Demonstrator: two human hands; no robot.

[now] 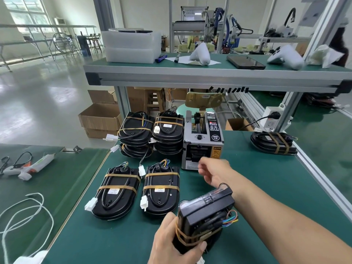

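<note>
My left hand (172,242) grips a black plastic unit (204,212) with coloured wires and tan tape bands, held tilted above the green mat near the front edge. My right hand (214,173) reaches forward to the front of the grey tape dispenser (202,145); its fingers are blurred at the dispenser's outlet. Two taped black units (117,191) (162,189) lie flat side by side left of my hands. Behind them stand two stacks of the same units (136,134) (167,130).
Another taped unit (272,142) lies at the right by the aluminium rail. A glue gun (28,166) and a white cord (24,216) lie on the left mat. The upper shelf (190,77) carries foam trays, a phone and white controllers. A power strip (270,119) hangs on the post.
</note>
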